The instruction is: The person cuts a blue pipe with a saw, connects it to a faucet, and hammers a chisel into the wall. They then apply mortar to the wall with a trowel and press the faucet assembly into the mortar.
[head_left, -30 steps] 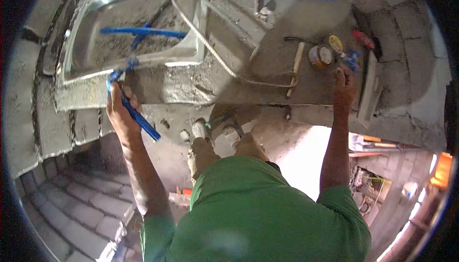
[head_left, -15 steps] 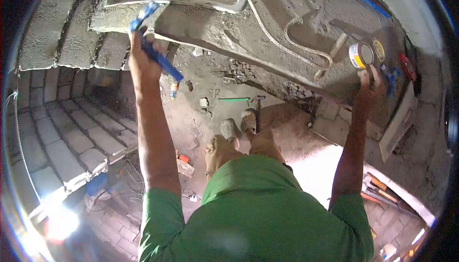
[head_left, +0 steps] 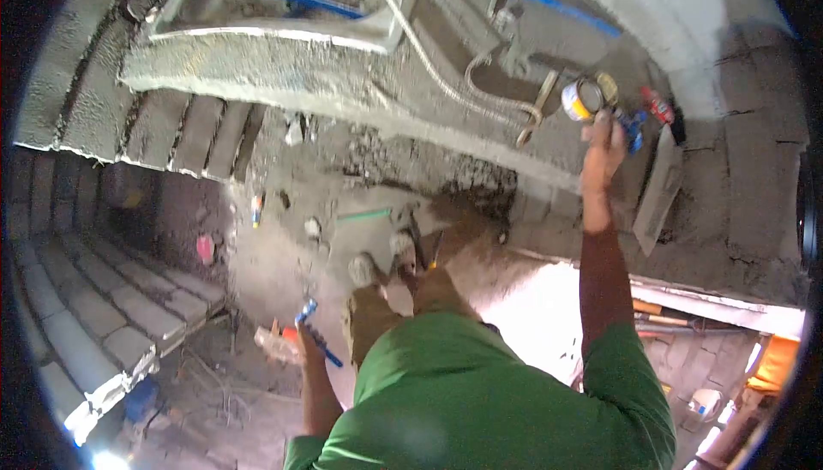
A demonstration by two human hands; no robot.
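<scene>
My left hand is low beside my body, closed around a short blue pipe with a blue fitting at its upper end. My right hand reaches over the counter, its bent fingers at the near side of a small open can with a white and yellow label. Exactly how the fingers grip the can is partly hidden. Beside it lie a round yellowish lid, blue fittings and a red-and-black tool.
A sink basin with a blue pipe across it is set in the rough counter. A pale flexible hose curves over the counter. Another blue pipe lies farther back. Rubble and a green stick are on the floor near my feet.
My left hand has come down from the counter edge to beside my body, still holding the blue pipe. My right hand stays at the can. The view has shifted.
</scene>
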